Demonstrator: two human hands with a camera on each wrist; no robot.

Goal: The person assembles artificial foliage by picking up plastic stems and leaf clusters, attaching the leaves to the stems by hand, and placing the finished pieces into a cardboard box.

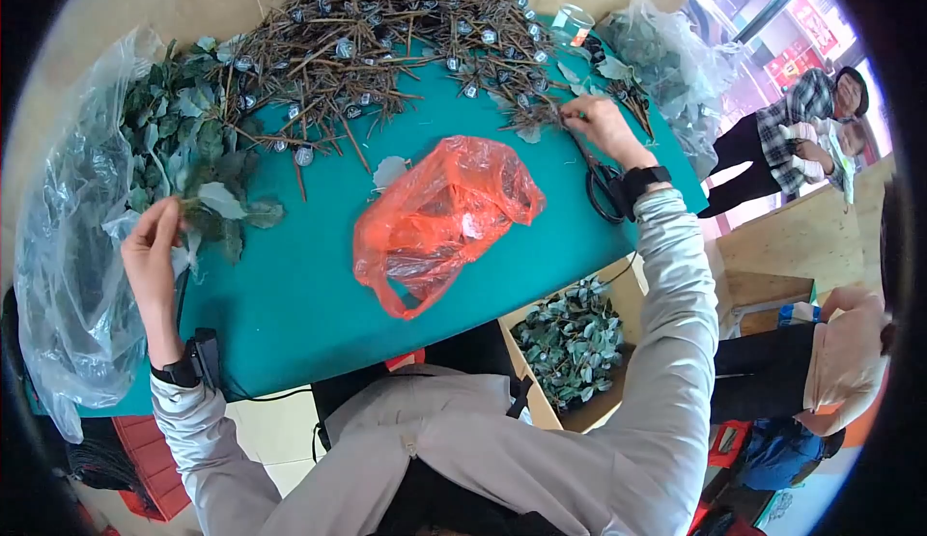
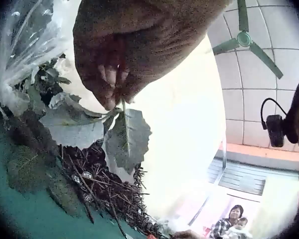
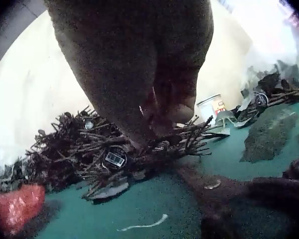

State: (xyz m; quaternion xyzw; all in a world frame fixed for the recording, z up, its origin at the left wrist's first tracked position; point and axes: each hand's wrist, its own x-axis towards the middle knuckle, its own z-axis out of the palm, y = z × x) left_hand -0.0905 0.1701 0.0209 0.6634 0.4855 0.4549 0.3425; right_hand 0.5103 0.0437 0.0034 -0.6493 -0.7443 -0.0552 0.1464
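My left hand [image 1: 154, 246] pinches a leafy sprig [image 1: 220, 200] by its stem above the left side of the table. In the left wrist view, broad grey-green leaves [image 2: 127, 139] hang below the fingertips. At the right end of the twig pile, my right hand [image 1: 606, 128] has its fingers curled at a small bundle of brown twigs [image 1: 541, 113]. The right wrist view shows the fingers on these twigs [image 3: 184, 144], beside a round label [image 3: 114, 158]; the fingertips are partly hidden. Black-handled scissors [image 1: 606, 191] lie under the right wrist.
A red plastic bag [image 1: 449, 212] lies mid-table [image 1: 290, 314]. Labelled twig bundles [image 1: 357, 34] are heaped at the back. Clear bags [image 1: 72, 275] with leaves stand at both sides. A box of leaves [image 1: 575, 343] is below the front edge. People stand at the right.
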